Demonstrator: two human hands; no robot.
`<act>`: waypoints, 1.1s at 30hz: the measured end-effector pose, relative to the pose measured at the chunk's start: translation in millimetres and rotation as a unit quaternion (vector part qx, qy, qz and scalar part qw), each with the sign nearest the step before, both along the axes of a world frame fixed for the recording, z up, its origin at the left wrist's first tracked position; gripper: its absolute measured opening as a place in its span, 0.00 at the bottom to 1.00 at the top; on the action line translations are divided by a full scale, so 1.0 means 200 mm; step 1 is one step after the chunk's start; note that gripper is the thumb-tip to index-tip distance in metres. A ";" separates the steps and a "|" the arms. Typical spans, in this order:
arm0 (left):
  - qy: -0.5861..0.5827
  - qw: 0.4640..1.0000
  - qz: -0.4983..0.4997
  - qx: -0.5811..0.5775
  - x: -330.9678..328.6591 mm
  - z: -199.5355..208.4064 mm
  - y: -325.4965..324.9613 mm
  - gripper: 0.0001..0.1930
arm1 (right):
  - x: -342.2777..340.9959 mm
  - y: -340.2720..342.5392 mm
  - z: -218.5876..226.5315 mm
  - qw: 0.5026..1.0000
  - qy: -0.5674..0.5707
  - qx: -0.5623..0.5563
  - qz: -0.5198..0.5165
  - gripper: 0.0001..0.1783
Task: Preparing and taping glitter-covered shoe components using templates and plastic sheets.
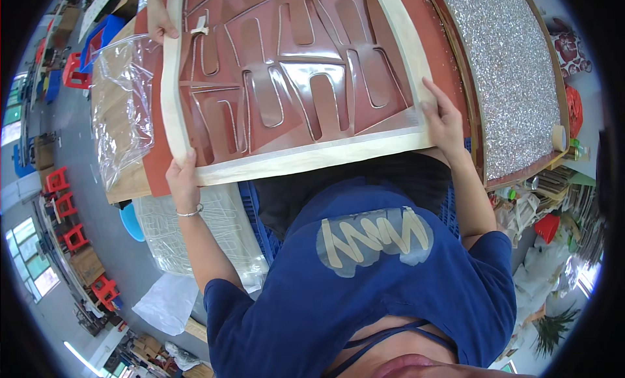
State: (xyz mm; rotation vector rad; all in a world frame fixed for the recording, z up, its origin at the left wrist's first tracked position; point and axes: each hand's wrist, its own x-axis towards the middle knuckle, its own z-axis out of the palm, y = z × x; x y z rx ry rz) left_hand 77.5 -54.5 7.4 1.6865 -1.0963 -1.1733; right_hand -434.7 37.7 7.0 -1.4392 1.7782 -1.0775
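A cream-coloured flat frame (pixel 312 158) lies in front of me, bordering a clear plastic sheet (pixel 262 95) with raised, glossy outlines of several long shapes. Beneath it shows a red-brown board (pixel 157 173). My left hand (pixel 182 180) grips the frame at its near left corner, thumb on top. On the right side, near the other corner, my right hand (pixel 445 121) is closed round the frame's edge, its thumb and forefinger on top. Another person's hand (pixel 161 21) touches the frame's far left side, beside a small pale strip (pixel 200 27).
Crumpled clear film (pixel 124 105) covers the table's left end. To the right lies a silver glitter panel (pixel 504 79) with a tape roll (pixel 558 138) at its rim. Below the table's left side is a stack of plastic-wrapped sheets (pixel 195 231). Red stools (pixel 65 205) stand farther left.
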 end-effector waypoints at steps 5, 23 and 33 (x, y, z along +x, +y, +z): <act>-0.016 0.999 -0.019 0.022 -0.05 -0.02 0.02 0.12 | 0.02 0.05 -0.06 0.992 0.126 0.003 -0.013 0.16; -0.089 0.992 -0.029 0.087 -0.04 -0.01 0.00 0.13 | 0.08 0.04 -0.12 0.991 -0.034 -0.037 -0.127 0.14; -0.106 0.989 -0.042 0.089 -0.05 0.02 -0.02 0.16 | 0.02 0.03 -0.07 0.994 0.103 -0.004 -0.034 0.15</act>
